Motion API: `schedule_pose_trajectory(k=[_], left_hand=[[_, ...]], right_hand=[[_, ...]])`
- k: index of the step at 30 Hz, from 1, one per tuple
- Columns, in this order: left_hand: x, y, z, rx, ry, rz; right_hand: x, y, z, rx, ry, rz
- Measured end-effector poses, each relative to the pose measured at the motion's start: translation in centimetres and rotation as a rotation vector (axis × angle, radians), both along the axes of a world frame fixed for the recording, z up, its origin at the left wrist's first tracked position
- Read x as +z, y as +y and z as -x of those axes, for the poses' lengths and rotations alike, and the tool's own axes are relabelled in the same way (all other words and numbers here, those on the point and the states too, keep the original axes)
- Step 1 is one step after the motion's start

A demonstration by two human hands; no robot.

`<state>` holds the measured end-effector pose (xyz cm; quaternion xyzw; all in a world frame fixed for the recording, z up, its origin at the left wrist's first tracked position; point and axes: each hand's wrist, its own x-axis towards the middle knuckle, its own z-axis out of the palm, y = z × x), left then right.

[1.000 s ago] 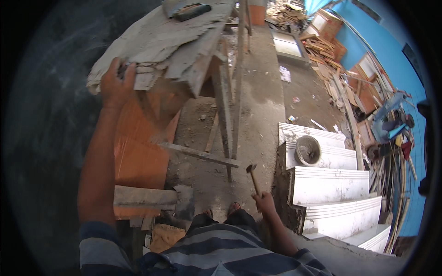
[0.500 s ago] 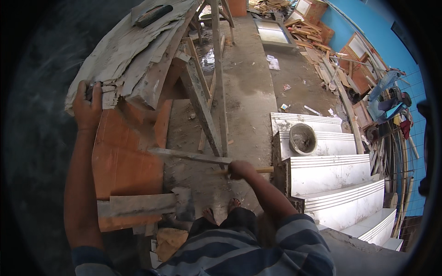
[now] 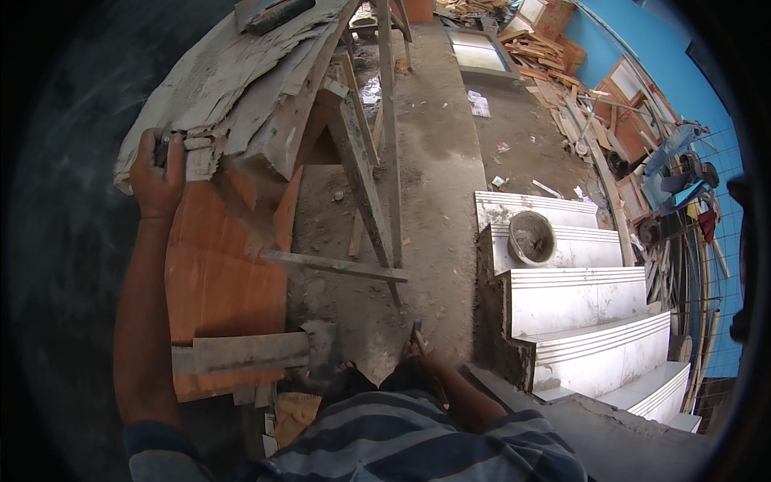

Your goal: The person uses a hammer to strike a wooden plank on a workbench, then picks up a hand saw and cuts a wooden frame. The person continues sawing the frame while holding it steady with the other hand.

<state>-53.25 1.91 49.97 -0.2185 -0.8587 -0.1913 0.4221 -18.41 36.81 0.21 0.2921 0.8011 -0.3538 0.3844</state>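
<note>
My left hand (image 3: 158, 181) is closed over the near-left corner of a weathered, splintered wooden board (image 3: 205, 96), fingers curled on its top edge. Something small and dark shows between those fingers, too little to name. The board lies on a rough timber trestle (image 3: 361, 169). Low in front of my body, my right hand (image 3: 426, 360) is closed on the wooden handle of what looks like a hammer (image 3: 417, 336), its dark end pointing up and away. Part of that hand is blurred. A slanting wooden brace (image 3: 337, 266) crosses the trestle's leg. A dark, long tool (image 3: 279, 16) lies on the board.
Orange-brown panels (image 3: 225, 265) stand beneath the board, with a short plank (image 3: 250, 352) across their near side. White tiled steps (image 3: 574, 304) rise at right, holding a bucket (image 3: 532, 238). Scrap wood (image 3: 536, 52) is heaped at the far right, near a blue wall (image 3: 642, 48).
My right hand has drawn back toward my body from beside the brace, carrying the wooden-handled tool. My left hand stays on the board's corner. The view has shifted slightly.
</note>
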Motion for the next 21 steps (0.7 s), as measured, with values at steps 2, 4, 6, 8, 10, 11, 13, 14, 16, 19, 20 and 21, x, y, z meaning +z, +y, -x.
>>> schedule_pose_trajectory(k=[2, 4, 6, 8, 10, 11, 13, 14, 16, 19, 20, 21], left_hand=[[0.0, -0.1, -0.1, 0.016, -0.016, -0.019], [-0.2, -0.2, -0.2, -0.014, -0.025, -0.063], [-0.4, -0.2, -0.1, 0.021, 0.014, -0.073], [-0.4, 0.0, 0.0, 0.014, 0.018, -0.077], [0.1, 0.0, -0.1, 0.025, -0.03, -0.076], [0.6, -0.1, -0.2, -0.058, -0.017, -0.089], [1.6, -1.2, -1.1, -0.233, -0.045, -0.203], [2.0, -2.1, -1.5, -0.314, -0.11, -0.303], [1.5, -5.6, -3.1, -0.326, -0.063, -0.38], [-3.3, -13.3, -5.2, -0.234, -0.081, -0.511], [-6.3, -15.9, -5.8, -0.2, -0.092, -0.553], [-9.9, -18.8, -6.5, -0.098, -0.266, -0.65]], right_hand=[[-2.8, 0.6, -2.7, 0.103, -0.128, -0.065], [-4.5, 1.2, -4.3, 0.344, -0.084, -0.088], [-5.0, 1.7, -5.0, 0.556, -0.113, -0.143], [-4.4, 1.6, -5.2, 0.733, -0.118, -0.184], [-3.1, 0.7, -5.6, 0.633, -0.166, -0.129], [-2.5, -0.2, -6.0, 0.439, -0.149, -0.163], [-1.2, -2.3, -7.3, -0.43, -0.006, -0.147], [-0.7, -3.4, -8.1, -0.602, -0.037, -0.052], [0.2, -5.6, -9.8, -0.745, -0.083, 0.064], [2.0, -8.7, -12.7, -0.158, -0.123, -0.132], [2.7, -9.7, -13.5, 0.035, -0.081, -0.054], [3.6, -10.6, -14.0, 0.299, -0.06, -0.054]])
